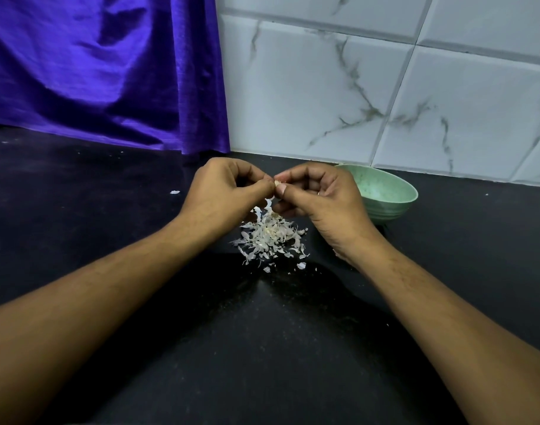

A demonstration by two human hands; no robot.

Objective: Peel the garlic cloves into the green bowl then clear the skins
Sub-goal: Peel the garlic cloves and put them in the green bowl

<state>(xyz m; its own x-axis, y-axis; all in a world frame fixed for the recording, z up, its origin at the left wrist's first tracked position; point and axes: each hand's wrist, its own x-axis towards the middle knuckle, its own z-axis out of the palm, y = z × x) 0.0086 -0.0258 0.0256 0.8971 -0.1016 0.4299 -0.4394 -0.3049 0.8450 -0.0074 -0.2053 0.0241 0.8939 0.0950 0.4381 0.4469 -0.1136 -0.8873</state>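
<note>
At the far left a purple cloth (103, 72) hangs down to the back edge of the black countertop (78, 228), which runs wide and bare in front of it. One stray skin flake (174, 192) lies alone there, well apart from everything else.

The left hand (226, 188) is raised over the counter, fingers curled in, with thumb and fingertips closed tight on a small garlic clove (276, 183). The right hand (321, 194) meets it from the other side, and its thumb and forefinger are pinched on the same clove, so the two hands touch at the fingertips. Only a sliver of the clove shows between them. A strip of loose skin (268, 204) dangles from the pinch.

Directly below lies the heap of garlic skins (270, 237), pale and papery, spread on the counter between the two wrists with smaller scraps scattered toward the near side. A few bits lie just by the right wrist.

Right of the right hand sits the green bowl (394, 197), upright on the counter, near the foot of the marble-veined tiled wall (385, 87). The hand hides the bowl's left part, and what it contains cannot be told. Dark counter continues to the right of the bowl and across the near foreground between the forearms.
</note>
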